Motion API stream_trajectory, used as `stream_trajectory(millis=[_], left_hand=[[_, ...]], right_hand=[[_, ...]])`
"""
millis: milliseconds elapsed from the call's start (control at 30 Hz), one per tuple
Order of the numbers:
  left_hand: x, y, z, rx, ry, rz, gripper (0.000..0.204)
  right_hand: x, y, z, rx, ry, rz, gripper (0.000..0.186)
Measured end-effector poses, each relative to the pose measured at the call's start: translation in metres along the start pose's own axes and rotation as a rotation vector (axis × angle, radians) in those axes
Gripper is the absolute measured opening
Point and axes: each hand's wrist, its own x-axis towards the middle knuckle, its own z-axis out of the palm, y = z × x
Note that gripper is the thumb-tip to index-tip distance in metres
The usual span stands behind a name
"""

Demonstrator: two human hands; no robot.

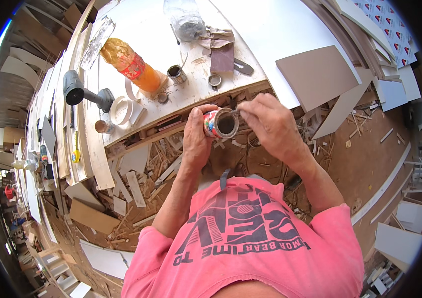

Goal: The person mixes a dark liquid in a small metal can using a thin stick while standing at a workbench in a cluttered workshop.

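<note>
In my left hand [197,139] is a small open can [210,124] with a colourful label and a dark inside, tilted toward me, just off the workbench's front edge. My right hand [270,124] pinches a thin tool [237,111] at the can's rim; its tip is hard to make out. On the white bench top [241,54] beyond stand another small open tin [176,73] and a bottle of orange liquid [129,64]. A small metal lid [214,80] and a dark flat blade [243,67] lie near them.
A grey tool [74,87], white rings [120,111] and a yellow tape measure [76,154] lie leftward. A clear plastic container [187,22] is at the back. A brown board [315,77] rests at right. Wood offcuts [136,188] litter the floor [360,169].
</note>
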Motion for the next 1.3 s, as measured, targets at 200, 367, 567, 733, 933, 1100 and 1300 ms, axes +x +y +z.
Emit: stream_trajectory(millis=[200,367,567,733,933,1100,1300], left_hand=[[-0.001,-0.010,0.005,-0.295,-0.021,-0.111,0.045],[0.002,-0.016,0.010,-0.426,-0.038,-0.174,0.045],[0.001,-0.022,0.018,-0.681,-0.042,-0.295,0.044],[0.001,-0.037,0.030,-0.828,-0.089,-0.459,0.044],[0.002,-0.055,0.043,-0.926,-0.168,-0.525,0.046],[0.006,-0.066,0.054,-0.888,-0.191,-0.576,0.046],[0.012,-0.064,0.065,-0.826,-0.148,-0.619,0.042]], right_hand=[[0.003,0.002,-0.002,-0.032,-0.006,-0.054,0.009],[-0.014,-0.006,0.006,0.009,-0.180,-0.128,0.012],[-0.025,0.003,-0.015,0.381,-0.036,0.422,0.015],[-0.047,0.018,-0.012,0.743,0.025,0.816,0.018],[-0.060,0.030,-0.012,0.801,0.082,0.891,0.021],[-0.065,0.033,-0.014,0.682,0.074,0.879,0.019],[-0.062,0.035,-0.023,-0.088,-0.140,0.105,0.019]])
